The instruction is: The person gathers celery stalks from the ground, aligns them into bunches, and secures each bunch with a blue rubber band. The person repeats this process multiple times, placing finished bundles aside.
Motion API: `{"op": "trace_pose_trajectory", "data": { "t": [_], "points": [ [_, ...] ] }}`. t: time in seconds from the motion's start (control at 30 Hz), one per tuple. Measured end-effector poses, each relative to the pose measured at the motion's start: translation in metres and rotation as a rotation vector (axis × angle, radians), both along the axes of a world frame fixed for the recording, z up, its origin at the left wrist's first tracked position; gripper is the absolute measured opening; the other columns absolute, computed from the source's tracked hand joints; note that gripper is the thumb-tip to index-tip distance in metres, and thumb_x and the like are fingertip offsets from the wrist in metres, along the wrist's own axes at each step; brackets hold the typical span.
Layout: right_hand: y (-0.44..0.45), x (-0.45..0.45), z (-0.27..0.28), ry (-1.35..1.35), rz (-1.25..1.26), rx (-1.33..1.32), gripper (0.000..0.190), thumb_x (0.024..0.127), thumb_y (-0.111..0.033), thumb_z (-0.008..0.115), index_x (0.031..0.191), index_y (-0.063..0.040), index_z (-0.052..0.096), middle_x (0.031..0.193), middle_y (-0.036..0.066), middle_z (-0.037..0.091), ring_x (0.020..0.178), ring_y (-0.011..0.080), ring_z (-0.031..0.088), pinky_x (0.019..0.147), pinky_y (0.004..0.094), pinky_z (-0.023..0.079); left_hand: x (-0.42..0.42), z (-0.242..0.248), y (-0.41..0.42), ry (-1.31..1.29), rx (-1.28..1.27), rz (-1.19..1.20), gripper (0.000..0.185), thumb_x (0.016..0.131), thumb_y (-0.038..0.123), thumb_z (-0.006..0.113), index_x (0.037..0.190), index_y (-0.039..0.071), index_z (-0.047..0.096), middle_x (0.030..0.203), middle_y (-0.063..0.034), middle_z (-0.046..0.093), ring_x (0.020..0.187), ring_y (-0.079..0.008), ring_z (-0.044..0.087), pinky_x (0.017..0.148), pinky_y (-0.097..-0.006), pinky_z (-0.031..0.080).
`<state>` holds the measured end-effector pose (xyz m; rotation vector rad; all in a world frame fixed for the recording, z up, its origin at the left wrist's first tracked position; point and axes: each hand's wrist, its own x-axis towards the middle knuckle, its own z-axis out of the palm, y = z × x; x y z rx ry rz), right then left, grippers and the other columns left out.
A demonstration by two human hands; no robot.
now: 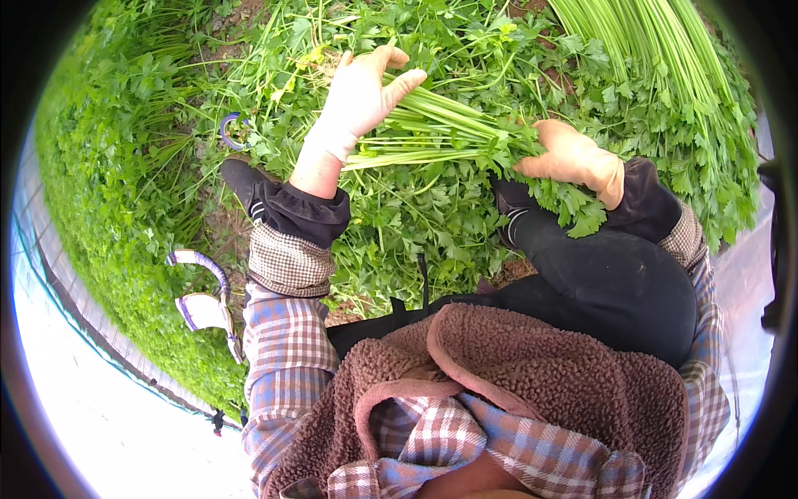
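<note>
Between my two gloved hands lies a bunch of leafy green stalks (449, 125), which look like celery, with its leaves to the right. My left hand (368, 93), in a pale glove, is at the stalk end with thumb and fingers apart; part of the bunch passes behind it, and whether it grips any stalks is unclear. At the leafy end, my right hand (564, 156), in an orange-tan glove, has its thumb and fingers around the leaves. Roots and yellowed leaves (321, 65) show just left of my left hand.
A large pile of the same stalks (654, 81) lies at the upper right. Loose leafy stems (411, 231) cover the ground before me. A purple ring-shaped roll (235, 131) lies near my left shoe (240, 181). Purple-and-white strips (209, 305) are beside my left sleeve. Dense plants (106, 206) stand at left.
</note>
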<state>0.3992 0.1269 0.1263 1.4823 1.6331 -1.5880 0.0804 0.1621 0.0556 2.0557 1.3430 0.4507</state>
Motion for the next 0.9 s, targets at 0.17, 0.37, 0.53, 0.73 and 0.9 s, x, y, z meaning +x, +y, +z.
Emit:
{"op": "trace_pose_trajectory", "data": {
  "t": [0.17,0.37,0.53,0.73,0.9],
  "points": [
    [0.0,-0.001,0.004,0.008,0.021,0.038,0.059,0.078,-0.035,0.074,0.113,0.01,0.061,0.104,0.028,0.068,0.101,0.0389,0.066,0.087,0.0431,0.051,-0.011,0.0,-0.002,-0.013,-0.238,0.16,0.025,0.096,0.032,0.062,0.092,0.009,0.072,0.078,-0.0059,0.071,0.081,-0.0244,0.068,0.113,-0.045,0.035],
    [0.002,-0.005,0.005,-0.086,-0.002,-0.027,0.061,0.076,-0.03,0.078,0.124,0.004,0.061,0.108,0.023,0.069,0.1,0.0313,0.067,0.089,0.0381,0.051,-0.073,0.012,0.02,-0.76,-0.085,0.963,0.027,0.1,0.03,0.063,0.093,0.003,0.063,0.084,-0.004,0.068,0.079,-0.014,0.063,0.083,-0.0285,0.05],
    [0.004,-0.007,0.008,-0.096,0.008,-0.019,0.066,0.075,-0.037,0.077,0.125,0.004,0.06,0.107,0.024,0.069,0.1,0.0336,0.067,0.089,0.0387,0.05,-0.071,-0.007,-0.002,0.058,0.081,0.221,0.037,0.089,0.034,0.073,0.117,0.011,0.067,0.115,-0.0086,0.064,0.101,-0.0263,0.063,0.091,-0.0361,0.05],
    [0.003,-0.006,0.001,-0.037,-0.026,-0.047,0.06,0.079,-0.028,0.075,0.128,0.003,0.059,0.108,0.024,0.069,0.098,0.0328,0.067,0.089,0.0391,0.051,-0.064,-0.036,-0.011,0.107,-0.17,0.024,0.019,0.092,0.022,0.066,0.108,0.013,0.07,0.114,-0.008,0.063,0.105,-0.0289,0.063,0.091,-0.0372,0.051],
    [0.001,-0.008,-0.008,0.007,-0.007,0.028,0.059,0.08,-0.021,0.073,0.133,-0.001,0.057,0.109,0.022,0.069,0.099,0.0306,0.066,0.091,0.038,0.05,-0.063,-0.054,-0.016,0.159,-0.047,-0.041,0.015,0.093,0.019,0.064,0.105,0.011,0.068,0.112,-0.0105,0.063,0.102,-0.0324,0.063,0.087,-0.0401,0.053]
  ]
}}
